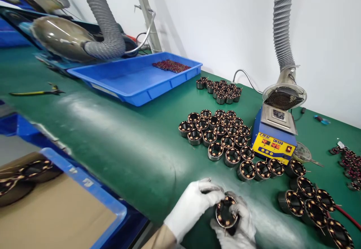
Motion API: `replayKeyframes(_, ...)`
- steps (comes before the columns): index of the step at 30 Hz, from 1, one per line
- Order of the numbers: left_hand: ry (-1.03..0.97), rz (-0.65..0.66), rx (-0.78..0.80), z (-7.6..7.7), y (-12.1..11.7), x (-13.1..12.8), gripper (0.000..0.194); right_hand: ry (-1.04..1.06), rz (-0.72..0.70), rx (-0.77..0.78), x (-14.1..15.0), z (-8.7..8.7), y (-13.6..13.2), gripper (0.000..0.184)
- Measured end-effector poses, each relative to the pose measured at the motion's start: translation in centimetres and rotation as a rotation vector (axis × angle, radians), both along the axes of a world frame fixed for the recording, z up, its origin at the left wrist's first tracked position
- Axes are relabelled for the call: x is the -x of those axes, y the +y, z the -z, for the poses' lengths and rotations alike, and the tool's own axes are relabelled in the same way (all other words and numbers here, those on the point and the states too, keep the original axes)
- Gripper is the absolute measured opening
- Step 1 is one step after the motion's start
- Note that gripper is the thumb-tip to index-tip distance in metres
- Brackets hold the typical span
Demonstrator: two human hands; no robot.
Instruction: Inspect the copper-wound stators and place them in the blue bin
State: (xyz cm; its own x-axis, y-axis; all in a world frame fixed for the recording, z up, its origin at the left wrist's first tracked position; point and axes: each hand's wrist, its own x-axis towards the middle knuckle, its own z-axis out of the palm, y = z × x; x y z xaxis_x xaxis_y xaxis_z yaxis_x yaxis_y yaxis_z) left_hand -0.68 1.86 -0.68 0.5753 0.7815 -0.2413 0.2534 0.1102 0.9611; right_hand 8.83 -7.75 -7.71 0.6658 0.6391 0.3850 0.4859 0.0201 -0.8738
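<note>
A ring-shaped motor stator [219,213] with copper windings is held near the table's front edge, its round opening tilted up toward me. My right hand [244,224], in a white glove, wraps around its right side and underside, with a finger over the rim. My left hand [194,204], also gloved in white, has its thumb and fingers closed at the upper left of the same ring. A short wire end sticks out at the ring's bottom. Just beyond my hands stands a group of similar stators [216,150]; more stators [314,212] lie to the right.
Behind the stators sits a blue solder pot [273,144] with a yellow panel, under an extraction hose [283,27]. A blue tray [135,97] holds small dark red parts. Pliers [34,92] lie far left. Below the table edge is a blue-rimmed bin [109,207] containing stators.
</note>
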Motion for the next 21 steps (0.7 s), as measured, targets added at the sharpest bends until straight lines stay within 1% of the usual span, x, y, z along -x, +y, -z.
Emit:
replayKeyframes(2,-0.041,-0.112,0.073,0.0,-0.1,-1.0,0.016,0.034,-0.050,0.073,-0.3,0.2,-0.3,0.039)
replayKeyframes(4,-0.174,-0.252,0.214,0.0,0.0,-1.7,0.019,0.049,-0.080,0.121,-0.6,0.1,-0.6,0.041)
replayKeyframes(6,-0.356,-0.424,0.336,0.0,0.2,-1.9,0.031,0.053,-0.124,0.141,-0.7,-0.1,-0.8,0.040)
replayKeyframes(7,-0.426,-0.501,0.359,0.0,0.3,-1.8,0.038,0.055,-0.150,0.151,-0.8,-0.3,-0.8,0.039)
replayKeyframes(8,-0.455,-0.543,0.352,0.0,0.4,-1.6,0.043,0.053,-0.170,0.166,-0.8,-0.4,-0.8,0.037)
replayKeyframes(9,-0.433,-0.535,0.332,0.1,0.4,-1.3,0.047,0.048,-0.180,0.182,-0.8,-0.6,-0.9,0.035)
replayKeyframes(11,-0.292,-0.387,0.276,0.2,0.2,-0.7,0.051,0.030,-0.180,0.208,-0.8,-0.7,-0.9,0.031)
replayKeyframes(13,-0.140,-0.248,0.226,0.3,-0.2,-0.4,0.048,0.015,-0.167,0.218,-0.8,-0.5,-1.0,0.030)
replayKeyframes(15,-0.076,-0.233,0.225,0.1,-0.5,-0.5,0.040,0.007,-0.147,0.237,-0.7,-0.2,-1.1,0.031)
replayKeyframes(18,-0.093,-0.285,0.264,-0.7,-0.7,-1.1,0.033,-0.054,-0.132,0.299,-0.6,0.2,-1.2,0.029)
replayKeyframes(21,-0.115,-0.260,0.261,-1.2,-0.7,-1.5,0.021,-0.151,-0.094,0.290,-0.5,0.3,-1.1,0.027)
